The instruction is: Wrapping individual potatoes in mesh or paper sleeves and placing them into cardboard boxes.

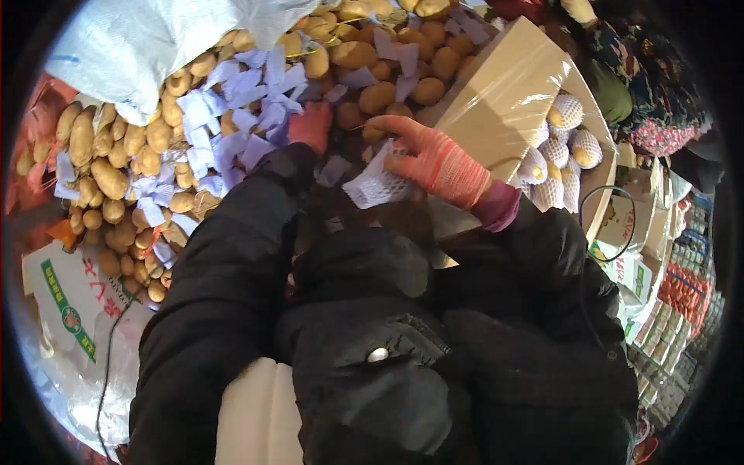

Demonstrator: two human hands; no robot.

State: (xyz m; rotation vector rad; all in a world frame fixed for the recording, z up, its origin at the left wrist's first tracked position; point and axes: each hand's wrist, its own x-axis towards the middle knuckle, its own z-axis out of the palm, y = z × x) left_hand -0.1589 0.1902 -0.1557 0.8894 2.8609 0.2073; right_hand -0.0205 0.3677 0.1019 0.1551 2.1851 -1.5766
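Note:
My right hand, in a pink-orange knitted glove, holds a white foam net sleeve that hangs below its fingers. The index finger stretches left, over a potato in shadow. Beyond my dark sleeve, my left hand in a similar glove reaches into the pile, beside flat foam net sleeves. Its fingers are in shadow, so whether it grips anything does not show. Loose potatoes lie just past both hands. Right of my right hand, a cardboard box contains several potatoes in foam nets.
A white woven sack covers the pile's upper left. More potatoes spread along the left. A printed carton stands lower left, with a dark cord across it. Another person's patterned sleeve is at upper right, above more cartons.

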